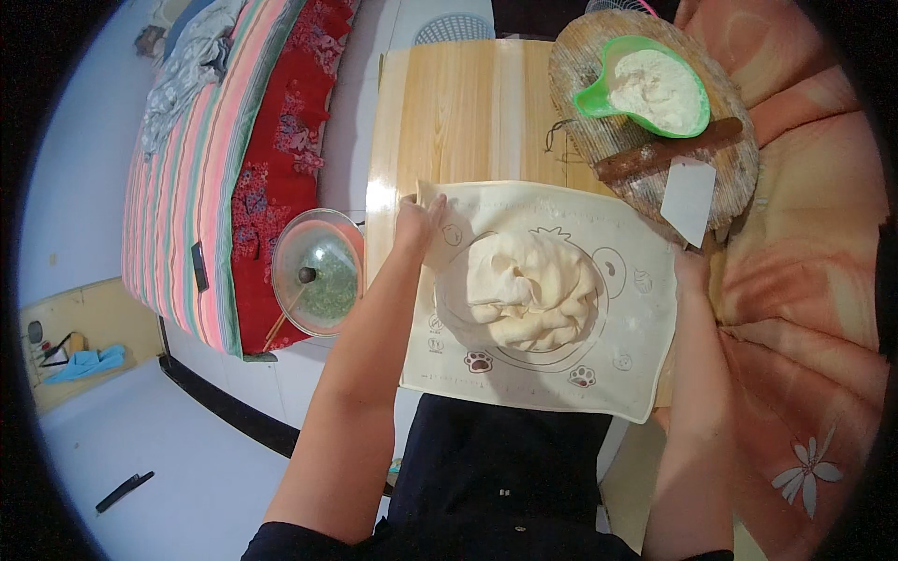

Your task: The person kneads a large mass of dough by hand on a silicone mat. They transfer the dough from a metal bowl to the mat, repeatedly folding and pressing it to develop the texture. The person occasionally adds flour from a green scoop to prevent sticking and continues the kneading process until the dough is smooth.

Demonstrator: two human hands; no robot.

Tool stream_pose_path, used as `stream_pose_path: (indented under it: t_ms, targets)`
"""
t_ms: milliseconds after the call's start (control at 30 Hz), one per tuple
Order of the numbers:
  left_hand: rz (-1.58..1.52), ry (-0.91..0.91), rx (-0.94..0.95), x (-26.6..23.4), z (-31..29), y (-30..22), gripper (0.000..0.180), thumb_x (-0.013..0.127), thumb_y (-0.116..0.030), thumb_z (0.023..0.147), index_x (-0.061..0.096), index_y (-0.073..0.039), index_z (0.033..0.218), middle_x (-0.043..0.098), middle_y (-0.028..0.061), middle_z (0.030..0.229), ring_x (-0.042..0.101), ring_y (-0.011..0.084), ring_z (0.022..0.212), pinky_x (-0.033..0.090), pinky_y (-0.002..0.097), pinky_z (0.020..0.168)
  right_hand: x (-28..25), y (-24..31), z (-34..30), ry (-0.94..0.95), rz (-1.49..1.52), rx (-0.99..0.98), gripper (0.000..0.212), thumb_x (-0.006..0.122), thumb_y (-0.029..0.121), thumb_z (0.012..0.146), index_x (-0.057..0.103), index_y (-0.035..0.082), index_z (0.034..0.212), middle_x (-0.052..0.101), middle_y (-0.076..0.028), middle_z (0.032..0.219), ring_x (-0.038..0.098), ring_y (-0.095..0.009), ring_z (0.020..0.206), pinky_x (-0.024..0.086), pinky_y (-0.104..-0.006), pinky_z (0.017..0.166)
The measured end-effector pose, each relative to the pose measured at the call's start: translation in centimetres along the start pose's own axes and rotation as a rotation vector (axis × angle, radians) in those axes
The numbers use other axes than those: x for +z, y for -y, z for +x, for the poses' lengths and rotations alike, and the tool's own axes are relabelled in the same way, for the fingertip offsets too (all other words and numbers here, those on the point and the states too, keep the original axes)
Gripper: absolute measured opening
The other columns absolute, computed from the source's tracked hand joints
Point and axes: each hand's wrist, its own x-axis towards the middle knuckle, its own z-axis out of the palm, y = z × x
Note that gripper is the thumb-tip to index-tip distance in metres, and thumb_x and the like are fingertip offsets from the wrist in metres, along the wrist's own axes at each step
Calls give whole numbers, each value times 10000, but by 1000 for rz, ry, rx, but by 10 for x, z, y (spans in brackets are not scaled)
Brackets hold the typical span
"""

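Observation:
A large lump of soft, pale dough (531, 290) lies folded in the middle of a cream kneading mat (627, 374) printed with a cartoon bear face and paw marks. My left hand (418, 222) is closed on the mat's far left corner, which bends up between thumb and fingers. At the far right corner, my right hand (690, 267) grips the mat's edge, its fingers partly hidden. Just beyond that hand, a white dough scraper (688, 201) rests against a wooden rolling pin (627, 161) on a round board.
The round wooden board (580, 93) carries a green bowl of flour (659, 92). Beneath it stands a wooden table (468, 122). A glass-lidded bowl (318, 271) with green contents and chopsticks sits at the left, beside a striped bed (201, 168). Orange cloth (795, 280) covers the right side.

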Motion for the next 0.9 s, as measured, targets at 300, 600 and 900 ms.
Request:
stream_pose_path:
  t_ms: [300,600,900]
  targets:
    - [-312,-61,152,-33,-57,2,214,564,-166,956,634,24,1027,653,71,868,553,116,774,461,280,727,-34,75,-76,-66,77,-77,276,575,188,946,592,-10,1138,670,-115,1020,607,-206,913,458,-323,841]
    - [-562,-156,172,-46,-107,-7,209,534,-181,990,600,-13,1094,618,7,982,556,76,861,464,232,759,-57,95,-86,-18,234,25,251,563,175,951,600,-35,1085,657,-88,955,577,-151,863,460,-301,797]
    - [-520,-191,86,-79,-71,34,234,543,-197,984,598,-16,1122,625,20,988,570,87,860,468,247,749,21,62,-35,10,-30,-210,432,697,200,841,572,-9,1198,635,-156,1122,588,-273,1025,436,-337,899]
